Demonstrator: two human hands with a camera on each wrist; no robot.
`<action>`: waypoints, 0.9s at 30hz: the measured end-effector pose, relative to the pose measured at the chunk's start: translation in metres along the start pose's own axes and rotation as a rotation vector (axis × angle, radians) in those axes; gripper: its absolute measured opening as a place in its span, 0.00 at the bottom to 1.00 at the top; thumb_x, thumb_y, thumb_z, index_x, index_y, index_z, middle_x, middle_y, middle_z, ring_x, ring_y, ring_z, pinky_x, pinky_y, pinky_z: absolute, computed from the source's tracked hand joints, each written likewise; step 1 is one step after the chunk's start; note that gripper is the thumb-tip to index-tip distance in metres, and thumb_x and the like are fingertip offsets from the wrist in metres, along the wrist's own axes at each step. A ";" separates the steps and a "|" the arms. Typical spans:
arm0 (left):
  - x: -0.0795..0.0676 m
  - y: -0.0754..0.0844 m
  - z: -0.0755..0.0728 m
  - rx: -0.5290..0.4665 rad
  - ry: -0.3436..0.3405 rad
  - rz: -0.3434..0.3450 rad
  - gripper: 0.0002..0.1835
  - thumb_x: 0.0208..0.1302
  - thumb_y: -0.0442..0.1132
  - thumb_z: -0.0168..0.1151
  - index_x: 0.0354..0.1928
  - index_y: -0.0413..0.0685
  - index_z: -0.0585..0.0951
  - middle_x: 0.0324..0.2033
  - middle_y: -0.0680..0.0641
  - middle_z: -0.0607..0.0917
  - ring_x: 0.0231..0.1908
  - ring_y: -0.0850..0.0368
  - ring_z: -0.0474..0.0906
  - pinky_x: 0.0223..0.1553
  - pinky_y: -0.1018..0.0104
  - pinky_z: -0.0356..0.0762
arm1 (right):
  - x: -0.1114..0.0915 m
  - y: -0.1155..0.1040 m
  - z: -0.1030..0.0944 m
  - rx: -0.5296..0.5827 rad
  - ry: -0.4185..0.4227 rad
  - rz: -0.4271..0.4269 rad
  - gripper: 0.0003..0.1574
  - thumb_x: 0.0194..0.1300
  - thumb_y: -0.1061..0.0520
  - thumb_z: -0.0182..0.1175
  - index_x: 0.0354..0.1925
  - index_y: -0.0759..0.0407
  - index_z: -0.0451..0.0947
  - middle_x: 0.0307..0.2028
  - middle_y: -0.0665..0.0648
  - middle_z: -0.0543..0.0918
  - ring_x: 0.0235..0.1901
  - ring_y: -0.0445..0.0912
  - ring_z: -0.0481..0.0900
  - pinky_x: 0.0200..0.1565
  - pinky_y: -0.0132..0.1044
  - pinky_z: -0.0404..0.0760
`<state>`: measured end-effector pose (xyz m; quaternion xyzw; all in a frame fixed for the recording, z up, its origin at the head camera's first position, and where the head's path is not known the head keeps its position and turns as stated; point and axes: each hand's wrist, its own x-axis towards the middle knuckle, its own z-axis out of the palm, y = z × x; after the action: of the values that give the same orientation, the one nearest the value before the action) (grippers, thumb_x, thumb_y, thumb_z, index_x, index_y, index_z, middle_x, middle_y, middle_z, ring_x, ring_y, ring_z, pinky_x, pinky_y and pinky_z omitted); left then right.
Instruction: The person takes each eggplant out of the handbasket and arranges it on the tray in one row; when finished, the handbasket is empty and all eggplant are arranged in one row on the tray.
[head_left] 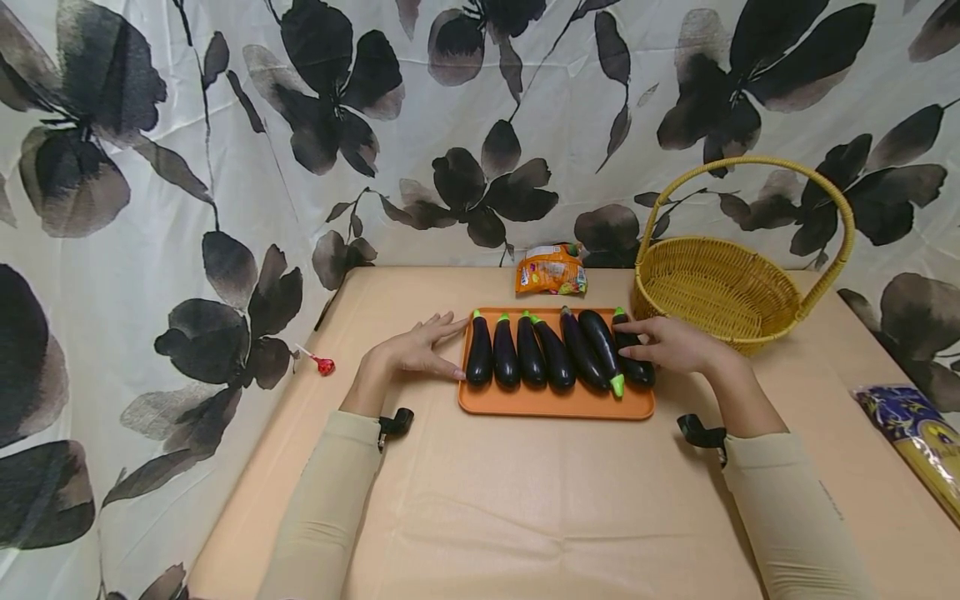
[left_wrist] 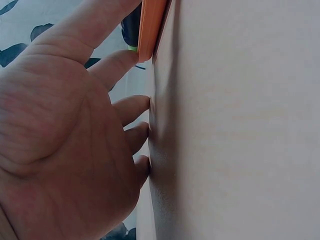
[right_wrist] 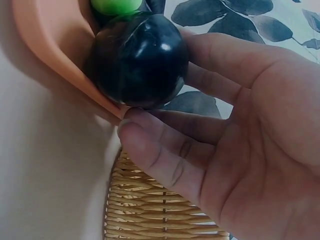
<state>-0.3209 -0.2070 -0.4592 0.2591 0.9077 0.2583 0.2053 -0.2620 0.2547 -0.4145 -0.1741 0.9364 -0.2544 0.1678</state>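
Several dark purple eggplants [head_left: 532, 354] lie side by side on an orange tray [head_left: 555, 406]. Most have their green stem ends toward the back; one near the right has its green end toward the front. My left hand [head_left: 412, 348] is at the tray's left edge, thumb and index finger touching the rim; in the left wrist view its other fingertips rest on the table. My right hand [head_left: 678, 345] has its thumb and fingers around the rightmost eggplant [right_wrist: 142, 60], which is still on the tray. That hand partly hides this eggplant in the head view.
A yellow wicker basket [head_left: 720, 287] with a tall handle stands behind my right hand. An orange snack packet [head_left: 551, 269] lies behind the tray. A red lollipop [head_left: 325, 366] is at the table's left edge, and a blue and yellow package [head_left: 915, 442] at the right edge.
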 end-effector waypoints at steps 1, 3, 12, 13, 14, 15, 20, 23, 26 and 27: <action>0.000 0.000 0.000 0.001 0.000 0.001 0.61 0.51 0.65 0.79 0.83 0.67 0.55 0.84 0.41 0.44 0.84 0.41 0.31 0.81 0.39 0.28 | 0.000 0.001 0.000 0.002 -0.006 0.002 0.37 0.75 0.47 0.63 0.75 0.60 0.70 0.41 0.59 0.83 0.26 0.46 0.75 0.31 0.38 0.74; 0.000 0.000 0.000 0.001 0.001 0.003 0.61 0.51 0.65 0.79 0.83 0.67 0.55 0.84 0.41 0.44 0.84 0.41 0.31 0.81 0.39 0.28 | 0.000 0.001 0.000 0.012 -0.016 0.006 0.38 0.75 0.47 0.63 0.75 0.61 0.69 0.39 0.58 0.83 0.26 0.47 0.75 0.30 0.38 0.74; 0.000 0.001 0.000 -0.011 0.004 -0.011 0.62 0.50 0.66 0.80 0.83 0.68 0.55 0.84 0.42 0.44 0.84 0.41 0.31 0.81 0.36 0.29 | 0.001 0.003 0.000 0.037 -0.025 0.020 0.38 0.75 0.47 0.62 0.75 0.63 0.68 0.53 0.65 0.81 0.28 0.50 0.78 0.31 0.40 0.77; 0.000 0.001 0.000 -0.012 0.004 -0.013 0.62 0.50 0.66 0.80 0.83 0.69 0.55 0.84 0.42 0.44 0.84 0.41 0.31 0.81 0.36 0.29 | 0.001 0.002 0.000 0.029 -0.022 0.016 0.38 0.75 0.46 0.62 0.75 0.63 0.68 0.55 0.66 0.81 0.31 0.50 0.79 0.34 0.41 0.78; 0.000 0.001 0.000 -0.013 0.004 -0.013 0.62 0.50 0.65 0.80 0.83 0.69 0.55 0.84 0.42 0.44 0.84 0.41 0.31 0.81 0.36 0.29 | 0.001 0.002 0.001 0.021 -0.017 0.012 0.39 0.76 0.46 0.62 0.75 0.63 0.68 0.58 0.67 0.81 0.35 0.51 0.79 0.37 0.42 0.79; 0.000 0.001 0.000 -0.012 0.004 -0.011 0.61 0.50 0.65 0.80 0.83 0.68 0.55 0.84 0.42 0.44 0.84 0.41 0.31 0.81 0.36 0.29 | 0.000 0.002 0.001 0.012 -0.011 0.009 0.39 0.76 0.45 0.62 0.75 0.63 0.68 0.60 0.69 0.80 0.40 0.53 0.81 0.42 0.46 0.82; 0.000 0.000 0.001 -0.015 0.002 -0.012 0.61 0.51 0.64 0.79 0.83 0.68 0.55 0.84 0.42 0.44 0.84 0.42 0.30 0.81 0.38 0.28 | -0.003 -0.002 0.000 -0.039 0.022 -0.016 0.41 0.76 0.43 0.62 0.75 0.66 0.68 0.65 0.72 0.78 0.55 0.57 0.78 0.61 0.60 0.78; -0.002 0.000 0.000 -0.024 0.000 -0.018 0.60 0.51 0.64 0.80 0.83 0.68 0.55 0.84 0.43 0.44 0.84 0.42 0.31 0.81 0.37 0.29 | -0.003 -0.006 -0.002 -0.067 0.040 -0.024 0.42 0.76 0.43 0.62 0.74 0.68 0.67 0.57 0.68 0.83 0.47 0.52 0.79 0.53 0.52 0.81; -0.003 0.001 -0.001 -0.036 -0.003 -0.023 0.61 0.50 0.66 0.79 0.83 0.69 0.56 0.84 0.43 0.44 0.84 0.42 0.31 0.81 0.36 0.31 | -0.004 -0.012 -0.003 -0.100 0.069 -0.027 0.42 0.75 0.43 0.62 0.73 0.69 0.68 0.49 0.62 0.86 0.41 0.49 0.79 0.44 0.44 0.80; -0.004 0.001 -0.002 -0.039 -0.003 -0.028 0.61 0.50 0.67 0.79 0.83 0.69 0.55 0.84 0.44 0.44 0.84 0.43 0.32 0.81 0.36 0.32 | -0.004 -0.013 -0.004 -0.110 0.081 -0.027 0.41 0.75 0.43 0.62 0.73 0.69 0.69 0.48 0.61 0.86 0.40 0.49 0.79 0.43 0.43 0.80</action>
<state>-0.3187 -0.2096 -0.4564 0.2429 0.9056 0.2729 0.2153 -0.2567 0.2472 -0.4037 -0.1854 0.9525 -0.2116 0.1166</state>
